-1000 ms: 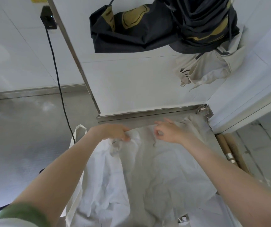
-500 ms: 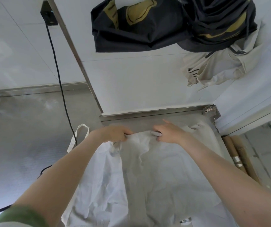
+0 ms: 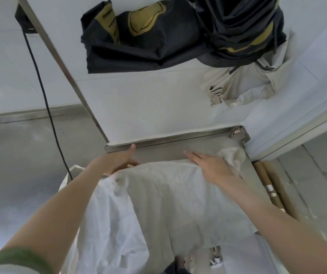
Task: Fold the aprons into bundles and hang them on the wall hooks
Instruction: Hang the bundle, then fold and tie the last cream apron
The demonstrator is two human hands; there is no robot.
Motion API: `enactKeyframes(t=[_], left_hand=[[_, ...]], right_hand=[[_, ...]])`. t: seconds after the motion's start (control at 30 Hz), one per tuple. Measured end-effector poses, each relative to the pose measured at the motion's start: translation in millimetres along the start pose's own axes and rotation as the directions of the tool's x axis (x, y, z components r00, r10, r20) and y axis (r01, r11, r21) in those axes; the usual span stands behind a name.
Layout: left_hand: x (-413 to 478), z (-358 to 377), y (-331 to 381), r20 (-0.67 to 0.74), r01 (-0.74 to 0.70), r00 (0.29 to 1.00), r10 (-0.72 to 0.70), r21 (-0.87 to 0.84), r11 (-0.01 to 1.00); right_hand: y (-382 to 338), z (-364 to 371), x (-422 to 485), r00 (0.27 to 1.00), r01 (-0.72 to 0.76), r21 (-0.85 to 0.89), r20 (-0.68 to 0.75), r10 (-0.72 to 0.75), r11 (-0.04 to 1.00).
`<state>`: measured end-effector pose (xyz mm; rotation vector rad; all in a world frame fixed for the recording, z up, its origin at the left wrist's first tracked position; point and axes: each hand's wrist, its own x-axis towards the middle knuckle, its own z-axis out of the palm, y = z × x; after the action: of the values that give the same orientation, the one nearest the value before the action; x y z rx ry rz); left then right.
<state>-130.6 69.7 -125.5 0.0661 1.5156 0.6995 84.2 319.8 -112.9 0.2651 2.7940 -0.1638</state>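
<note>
The white apron (image 3: 168, 198) lies spread on the steel table (image 3: 168, 150); the right hand (image 3: 211, 167) presses its far edge with straight fingers, while the left hand (image 3: 119, 162) meets the far-left edge, thumb out, grip unclear

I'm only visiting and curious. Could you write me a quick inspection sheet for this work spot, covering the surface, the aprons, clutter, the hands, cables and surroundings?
Surface: steel table, with a bare strip along the wall.
Job's things: white apron lies rumpled on the table; black-and-gold aprons and a beige apron hang bunched on the wall.
Clutter: cardboard tubes beside the table's right edge.
Hands: left hand at the white apron's far edge, thumb raised, grip unclear; right hand flat on it, fingers straight.
Cables: black cable runs down the wall from a black box.
Surroundings: white wall panels; the hooks are hidden.
</note>
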Motion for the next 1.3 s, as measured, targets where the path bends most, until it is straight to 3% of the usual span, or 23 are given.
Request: enactKeyframes(t=[0.1, 0.17, 0.3, 0.4, 0.47, 0.53, 0.6, 0.67, 0.73, 0.77, 0.83, 0.93, 1.07, 1.13, 1.23, 1.3], left_hand=[[17, 16, 13, -0.181, -0.004, 0.981, 0.069, 0.337, 0.941], [23, 31, 26, -0.08, 0.017, 0.997, 0.019, 0.416, 0.909], [23, 64, 60, 0.218, -0.028, 0.974, -0.065, 0.398, 0.917], [23, 83, 72, 0.22, -0.067, 0.975, -0.038, 0.452, 0.889], [25, 90, 74, 0.146, -0.124, 0.988, 0.058, 0.501, 0.857], [24, 92, 75, 0.062, -0.169, 0.985, 0.162, 0.54, 0.824], [21, 91, 76, 0.013, -0.191, 0.969, 0.248, 0.677, 0.71], [21, 93, 77, -0.011, -0.21, 0.943, 0.333, 0.757, 0.619], [21, 98, 78, 0.005, -0.268, 0.914, 0.405, 0.757, 0.595], [22, 99, 78, 0.017, -0.304, 0.892, 0.451, 0.762, 0.572], [19, 105, 78, 0.051, -0.371, 0.836, 0.546, 0.786, 0.495], [8, 112, 82, 0.11, -0.444, 0.791, 0.602, 0.781, 0.44], [-7, 114, 84, 0.15, -0.445, 0.801, 0.58, 0.798, 0.408], [-11, 108, 81, 0.138, -0.455, 0.793, 0.593, 0.781, 0.427], [-14, 100, 75, 0.111, -0.46, 0.786, 0.608, 0.762, 0.455], [-18, 100, 74, 0.146, -0.466, 0.786, 0.6, 0.778, 0.422]], right_hand=[[2, 4, -9, 0.956, 0.107, -0.004, -0.275, -0.104, 0.994], [1, 8, -16, 0.93, 0.133, 0.002, -0.345, -0.124, 0.991], [-8, 2, -23, 0.905, 0.171, -0.079, -0.382, -0.188, 0.982], [-5, 2, -25, 0.902, 0.103, -0.1, -0.41, -0.135, 0.99], [-3, 4, -24, 0.934, 0.135, 0.036, -0.339, -0.115, 0.99], [1, 1, -25, 0.984, 0.134, 0.238, -0.147, -0.101, 0.962], [6, -7, -24, 0.996, 0.019, 0.335, 0.072, -0.046, 0.942], [11, -16, -24, 0.968, -0.133, 0.498, 0.25, 0.005, 0.857], [16, -18, -18, 0.963, -0.252, 0.683, 0.246, 0.109, 0.686], [17, -19, -13, 0.962, -0.272, 0.693, 0.211, 0.173, 0.667], [16, -25, -3, 0.963, -0.266, 0.56, 0.129, 0.235, 0.785], [18, -34, 9, 0.985, -0.172, 0.331, 0.076, 0.155, 0.928], [8, -47, 18, 0.969, -0.018, 0.141, 0.246, -0.017, 0.99], [2, -46, 23, 0.966, 0.019, 0.131, 0.253, -0.052, 0.991], [0, -41, 23, 0.984, -0.008, 0.333, 0.169, -0.052, 0.943], [0, -44, 21, 0.979, 0.021, 0.42, 0.174, -0.103, 0.907]])
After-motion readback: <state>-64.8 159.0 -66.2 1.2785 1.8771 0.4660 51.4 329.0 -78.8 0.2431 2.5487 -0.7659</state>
